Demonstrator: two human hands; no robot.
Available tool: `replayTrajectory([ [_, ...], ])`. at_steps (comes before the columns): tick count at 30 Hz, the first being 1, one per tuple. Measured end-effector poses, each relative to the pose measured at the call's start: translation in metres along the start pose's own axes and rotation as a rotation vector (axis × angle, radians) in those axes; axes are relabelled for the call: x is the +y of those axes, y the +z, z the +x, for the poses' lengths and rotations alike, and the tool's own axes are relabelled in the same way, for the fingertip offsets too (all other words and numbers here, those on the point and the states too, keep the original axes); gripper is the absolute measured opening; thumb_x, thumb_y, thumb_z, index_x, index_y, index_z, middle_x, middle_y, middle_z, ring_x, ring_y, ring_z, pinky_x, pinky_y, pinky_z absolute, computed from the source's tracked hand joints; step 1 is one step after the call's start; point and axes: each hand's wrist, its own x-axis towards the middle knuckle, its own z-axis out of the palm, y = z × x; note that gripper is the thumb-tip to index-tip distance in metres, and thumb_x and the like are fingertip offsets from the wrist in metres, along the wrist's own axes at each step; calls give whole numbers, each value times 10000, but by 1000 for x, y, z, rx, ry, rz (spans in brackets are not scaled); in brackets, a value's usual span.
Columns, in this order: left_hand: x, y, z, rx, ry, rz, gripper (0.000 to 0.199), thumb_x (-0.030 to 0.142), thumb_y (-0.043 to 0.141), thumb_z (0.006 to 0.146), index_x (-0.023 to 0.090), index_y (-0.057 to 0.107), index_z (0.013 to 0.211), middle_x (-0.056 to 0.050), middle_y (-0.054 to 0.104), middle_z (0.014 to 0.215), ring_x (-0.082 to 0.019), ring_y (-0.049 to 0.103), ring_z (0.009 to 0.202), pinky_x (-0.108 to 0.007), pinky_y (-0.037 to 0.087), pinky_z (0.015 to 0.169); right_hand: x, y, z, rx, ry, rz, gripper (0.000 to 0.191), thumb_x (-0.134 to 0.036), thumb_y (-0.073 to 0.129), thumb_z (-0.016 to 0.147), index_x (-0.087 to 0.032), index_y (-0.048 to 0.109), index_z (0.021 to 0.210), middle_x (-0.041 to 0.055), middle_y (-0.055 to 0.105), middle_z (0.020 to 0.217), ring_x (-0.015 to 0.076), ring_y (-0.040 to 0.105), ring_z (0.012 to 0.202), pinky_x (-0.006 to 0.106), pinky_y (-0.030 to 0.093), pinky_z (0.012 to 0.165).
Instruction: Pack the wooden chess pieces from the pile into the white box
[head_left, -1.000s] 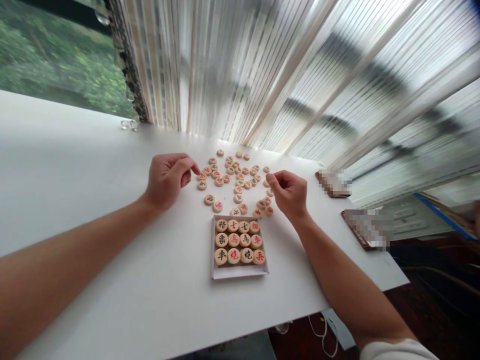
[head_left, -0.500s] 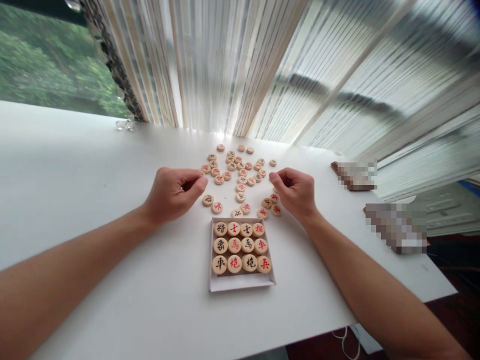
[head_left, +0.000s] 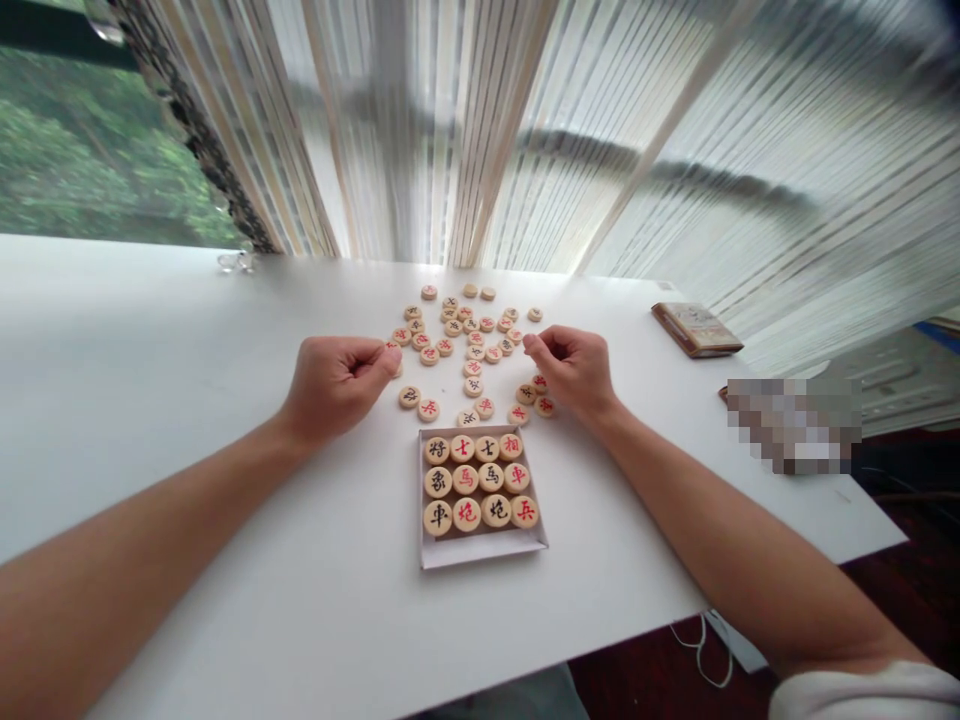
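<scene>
My left hand [head_left: 341, 388] is curled with thumb against fingers, at the left edge of the scattered round wooden chess pieces [head_left: 472, 368]. Part of a piece shows by its fingertips; whether it is gripped is unclear. Across from it, my right hand [head_left: 574, 368] is also curled, its thumb tip beside a red-marked piece [head_left: 514, 336]; anything inside the fingers is hidden. Between my forearms lies a shallow white box [head_left: 486, 549] holding pieces in rows, marked in red and black characters. Its near strip holds none.
Two flat boxes lie at the right of the white table [head_left: 300, 580]: a brown one [head_left: 697, 330] and a blurred one [head_left: 795, 425]. Small clear objects [head_left: 236, 262] sit at the back left. Striped curtains [head_left: 420, 130] hang behind. A white cable is below the edge.
The view has shifted slightly, moving the table contents a little up and left in the picture. Both hands keep their curled pose over nearly the same spots.
</scene>
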Motion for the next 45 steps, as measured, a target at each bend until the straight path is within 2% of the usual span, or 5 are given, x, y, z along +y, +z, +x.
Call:
replayTrajectory([
  [10, -3, 0, 1, -15, 30, 43, 530, 370, 581, 916, 213, 240, 543, 19, 199, 590, -122, 215, 555, -310, 183, 550, 2, 0, 1, 22, 30, 40, 417, -478, 664, 933, -171, 686, 651, -14, 536, 519, 120, 458, 484, 255, 340, 481],
  [22, -6, 3, 2, 18, 52, 102, 490, 387, 555, 883, 224, 245, 540, 37, 200, 579, -107, 220, 538, -298, 200, 527, 5, 0, 3, 37, 69, 119, 575, -663, 642, 954, -176, 754, 670, 4, 590, 517, 137, 531, 480, 264, 397, 499],
  [41, -9, 3, 2, 11, 78, 83, 503, 371, 560, 906, 219, 245, 545, 39, 196, 570, -101, 217, 529, -300, 198, 520, 5, -1, 3, 25, 85, 125, 573, -667, 634, 956, -184, 751, 670, 12, 595, 524, 144, 521, 482, 283, 402, 511],
  [45, -10, 3, 2, -1, 74, 69, 508, 384, 569, 918, 219, 258, 552, 39, 205, 583, -102, 223, 538, -296, 197, 520, 5, -3, 3, -24, 86, 112, 516, -575, 601, 982, -170, 764, 707, 19, 608, 551, 143, 523, 501, 284, 406, 524],
])
